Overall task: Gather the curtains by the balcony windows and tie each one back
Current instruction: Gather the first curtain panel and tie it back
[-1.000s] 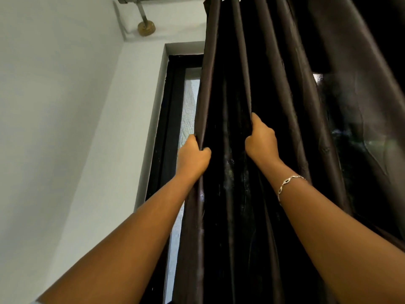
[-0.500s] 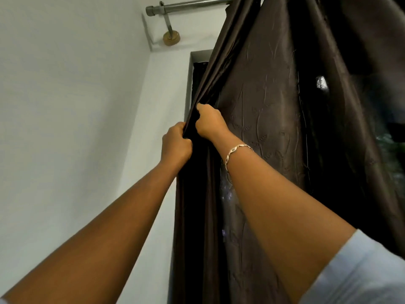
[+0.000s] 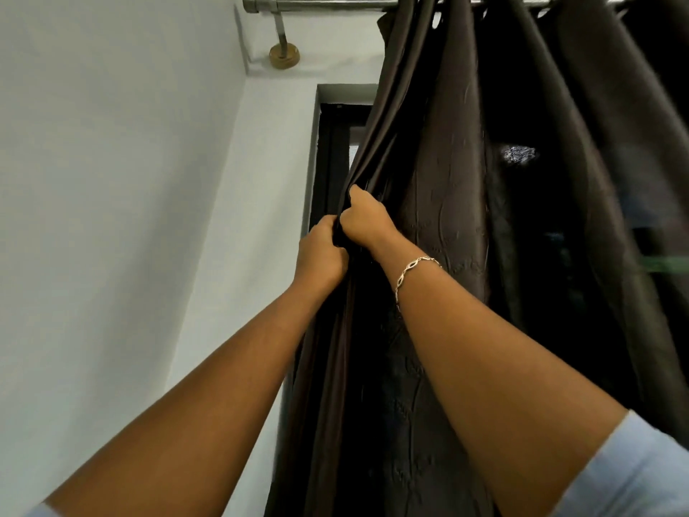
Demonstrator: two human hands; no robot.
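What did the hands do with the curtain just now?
The right hand slid left, pulling folds of the curtain along, until it met the left hand. A second ago they were apart. Both still grip the curtain, which still hangs from the rod.

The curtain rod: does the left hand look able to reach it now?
Probably not yet. The left hand grips the curtain by its edge, and the curtain rod sits well above it. Nothing blocks the path upward; only height seems doubtful.
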